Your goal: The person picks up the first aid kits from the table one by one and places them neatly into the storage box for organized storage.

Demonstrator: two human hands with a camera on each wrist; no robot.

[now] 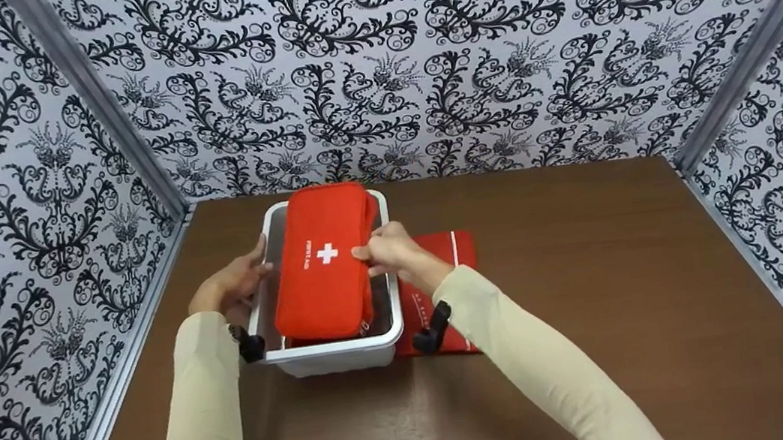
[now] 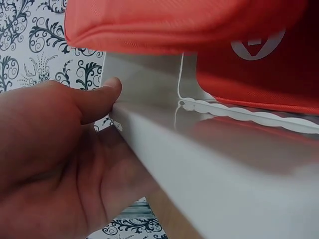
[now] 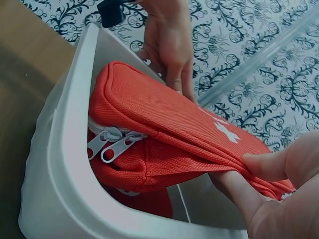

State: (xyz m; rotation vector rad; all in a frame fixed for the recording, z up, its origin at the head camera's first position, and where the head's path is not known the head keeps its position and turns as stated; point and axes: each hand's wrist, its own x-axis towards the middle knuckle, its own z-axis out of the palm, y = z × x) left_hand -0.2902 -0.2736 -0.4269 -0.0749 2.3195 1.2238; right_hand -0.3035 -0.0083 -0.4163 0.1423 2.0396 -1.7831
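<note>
A red first aid pouch (image 1: 322, 267) with a white cross lies tilted in the mouth of a white plastic bin (image 1: 336, 347). My right hand (image 1: 396, 251) pinches the pouch's right edge, thumb on top and fingers beneath, as the right wrist view shows. Two zipper pulls (image 3: 119, 144) hang at its near end. My left hand (image 1: 233, 277) grips the bin's left rim, thumb at the edge and palm against the outside. Below the pouch, another red fabric item (image 2: 259, 79) with a white round emblem shows inside the bin, partly hidden.
To the right of the bin, a flat red item (image 1: 460, 249) with white stripes lies on the brown table (image 1: 596, 284), partly under my right forearm. Patterned walls (image 1: 415, 58) enclose the table at the back and sides.
</note>
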